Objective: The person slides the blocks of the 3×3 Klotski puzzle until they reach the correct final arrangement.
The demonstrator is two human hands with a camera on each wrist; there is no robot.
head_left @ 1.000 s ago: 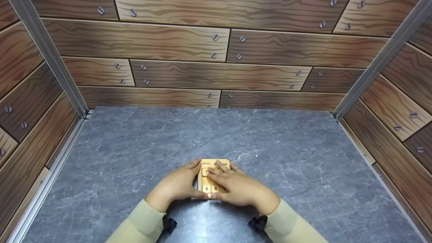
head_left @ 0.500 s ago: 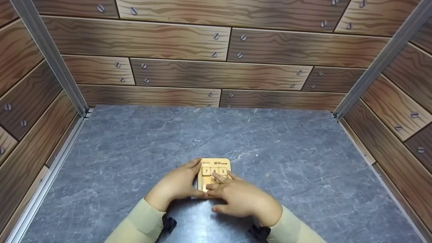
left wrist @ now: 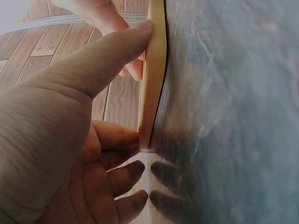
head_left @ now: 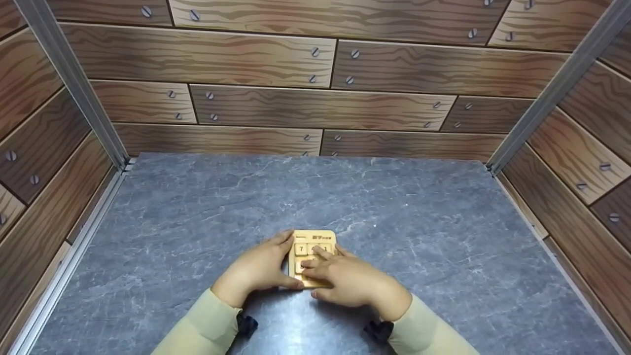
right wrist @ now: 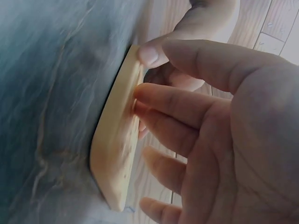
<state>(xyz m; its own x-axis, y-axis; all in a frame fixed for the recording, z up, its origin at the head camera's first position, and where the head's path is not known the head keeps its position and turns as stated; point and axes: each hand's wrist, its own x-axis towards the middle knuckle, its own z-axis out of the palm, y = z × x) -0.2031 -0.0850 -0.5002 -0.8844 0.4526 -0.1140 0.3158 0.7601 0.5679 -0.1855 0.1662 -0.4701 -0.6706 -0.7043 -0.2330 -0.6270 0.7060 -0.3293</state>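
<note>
A pale wooden sliding number puzzle (head_left: 305,233) lies on the tabletop near the front. My left hand (head_left: 259,265) grips its left side, thumb at the near corner and fingers at the far left corner. In the left wrist view the thumb presses on the board's edge (left wrist: 156,60). Over the lower right part of the puzzle lies my right hand (head_left: 357,278), its extended fingers touching the tiles. Two fingertips meet the puzzle's face in the right wrist view. The 7 tile (head_left: 301,249) shows at upper left; the hand hides several others.
The grey marbled tabletop (head_left: 305,192) carries the puzzle. Wood-plank patterned walls (head_left: 256,106) stand at the back and both sides, with metal posts (head_left: 74,84) at the corners. Dark wrist straps (head_left: 246,325) sit under the sleeves.
My right hand first drew back toward me over the puzzle, then moved slightly away again. A tile now fills the middle-left gap seen half a second ago. The left hand has kept its hold.
</note>
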